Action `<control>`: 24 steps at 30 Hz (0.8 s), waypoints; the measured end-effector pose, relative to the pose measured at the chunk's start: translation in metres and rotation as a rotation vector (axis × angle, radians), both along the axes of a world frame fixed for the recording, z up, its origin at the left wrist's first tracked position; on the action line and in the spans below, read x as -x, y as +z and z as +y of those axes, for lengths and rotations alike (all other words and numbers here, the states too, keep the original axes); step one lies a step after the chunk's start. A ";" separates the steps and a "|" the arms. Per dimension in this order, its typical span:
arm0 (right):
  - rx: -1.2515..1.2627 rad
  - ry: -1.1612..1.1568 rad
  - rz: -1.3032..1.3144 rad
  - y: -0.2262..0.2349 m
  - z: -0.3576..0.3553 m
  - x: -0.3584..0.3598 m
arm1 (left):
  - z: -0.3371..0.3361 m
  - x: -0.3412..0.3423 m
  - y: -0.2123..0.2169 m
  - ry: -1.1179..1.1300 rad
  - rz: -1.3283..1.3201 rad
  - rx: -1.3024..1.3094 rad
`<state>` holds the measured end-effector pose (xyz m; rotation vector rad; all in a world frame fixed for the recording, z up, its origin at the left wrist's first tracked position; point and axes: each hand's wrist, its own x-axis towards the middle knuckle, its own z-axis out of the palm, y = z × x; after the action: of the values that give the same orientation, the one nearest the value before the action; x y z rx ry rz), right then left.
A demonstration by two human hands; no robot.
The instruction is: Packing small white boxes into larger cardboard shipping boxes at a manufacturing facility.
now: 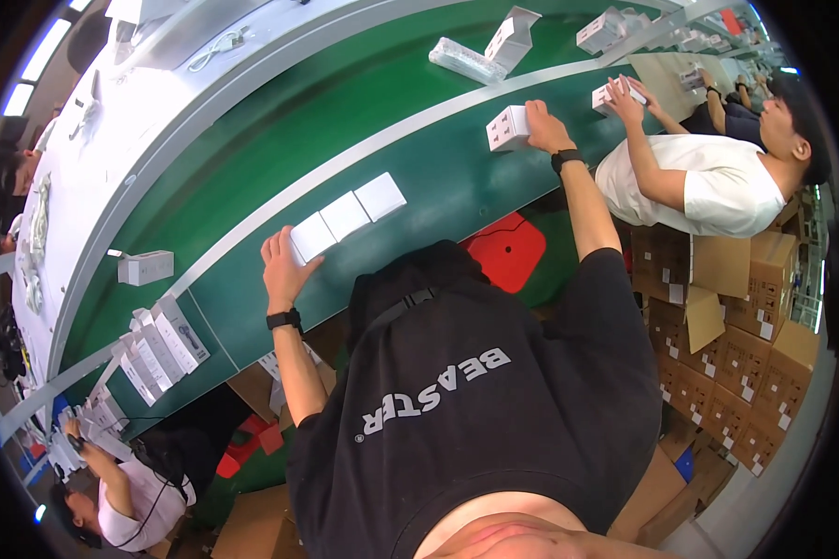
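Note:
Three plain white boxes stand in a slanting row on the green bench. My left hand (pixel 287 269) is closed round the end of the leftmost white box (pixel 312 238), its thumb on the near side. The middle white box (pixel 345 216) and the far-right white box (pixel 381 196) follow close beside it. Farther right, my right hand (pixel 547 129) grips a white box with small dark printed marks (pixel 507 129) by its right side. This box rests on the bench, apart from the row. The fingertips behind it are partly hidden.
A co-worker at the right handles a similar box (pixel 617 95). Across the strip lie an open white carton (pixel 513 39) and a bubble-wrapped pack (pixel 466 61). Several narrow boxes (pixel 163 349) stand left, near another worker. A red stool (pixel 508 252) sits below the bench edge; brown cartons (pixel 746 345) are stacked right.

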<state>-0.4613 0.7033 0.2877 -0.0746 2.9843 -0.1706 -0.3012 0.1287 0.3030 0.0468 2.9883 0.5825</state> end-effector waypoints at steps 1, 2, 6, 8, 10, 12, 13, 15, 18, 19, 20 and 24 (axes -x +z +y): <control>0.008 -0.001 -0.004 -0.003 -0.004 -0.003 | 0.000 0.000 0.001 0.005 -0.014 0.007; 0.056 0.084 0.024 -0.008 -0.010 -0.007 | 0.000 -0.002 0.002 0.009 -0.027 0.014; 0.230 0.268 0.091 -0.008 -0.087 -0.043 | -0.002 -0.001 -0.001 -0.027 -0.011 0.038; 0.408 0.292 0.115 0.002 -0.145 -0.067 | -0.005 -0.001 -0.007 -0.088 0.024 0.071; 0.609 0.357 0.153 0.001 -0.197 -0.085 | -0.008 0.003 -0.014 -0.125 0.069 0.101; 0.305 0.268 0.046 -0.008 -0.224 -0.089 | -0.012 0.006 -0.015 -0.182 0.057 0.122; 0.314 0.231 0.100 -0.007 -0.229 -0.086 | -0.016 0.008 -0.016 -0.200 0.034 0.136; 0.303 0.089 0.178 -0.004 -0.242 -0.097 | -0.032 0.011 -0.027 -0.340 0.121 0.174; 0.356 -0.204 0.346 0.009 -0.245 -0.154 | -0.049 0.027 -0.035 -0.508 0.276 0.075; 0.415 -0.281 0.368 0.006 -0.252 -0.181 | -0.057 0.034 -0.031 -0.512 0.340 -0.017; 0.471 -0.363 0.396 -0.001 -0.253 -0.207 | -0.057 0.040 -0.021 -0.500 0.470 0.043; 0.668 -0.798 0.148 -0.031 -0.268 -0.377 | -0.006 0.025 0.063 -0.533 0.560 -0.296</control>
<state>-0.0841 0.4352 0.2567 1.0577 2.7550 -1.2638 -0.3258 0.1222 0.3659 1.1589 3.1197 1.0622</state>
